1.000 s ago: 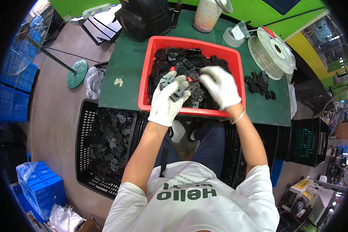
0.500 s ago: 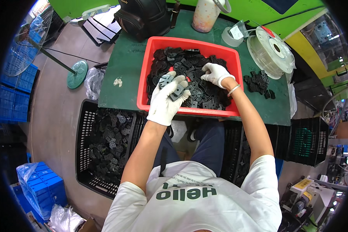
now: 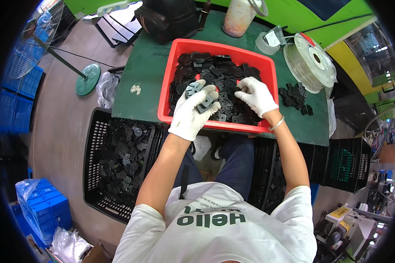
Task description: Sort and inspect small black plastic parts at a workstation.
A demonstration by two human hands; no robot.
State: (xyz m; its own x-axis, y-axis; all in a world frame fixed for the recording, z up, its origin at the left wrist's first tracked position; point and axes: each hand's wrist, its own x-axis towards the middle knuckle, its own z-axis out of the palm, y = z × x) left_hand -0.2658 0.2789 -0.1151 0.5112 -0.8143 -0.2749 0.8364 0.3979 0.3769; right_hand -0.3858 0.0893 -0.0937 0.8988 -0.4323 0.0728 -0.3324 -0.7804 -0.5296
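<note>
A red bin [image 3: 164,98] on the green table holds a heap of black plastic parts [image 3: 228,74]. Over its near left side, my white-gloved left hand [image 3: 188,115] is closed on two dark grey plastic parts: a rounded slotted one [image 3: 192,89] beside the thumb and a blocky one [image 3: 205,104] under the fingers. My right hand [image 3: 258,97], gloved too, hovers over the right side of the heap. Its fingers are curled and pinched together, and whatever is between them is hidden or too dark to name.
Loose black parts [image 3: 294,97] lie right of the bin, near a clear plastic reel [image 3: 309,61]. A black bag [image 3: 166,19] and a stained white bucket [image 3: 238,19] stand behind. Below the table's left side, a black crate [image 3: 90,162] holds more parts. A fan stand [image 3: 87,79] is farther left.
My right hand has drawn slightly nearer and to the right, its fingers curling tighter. My left hand keeps hold of the same parts. The whole view has shifted a little.
</note>
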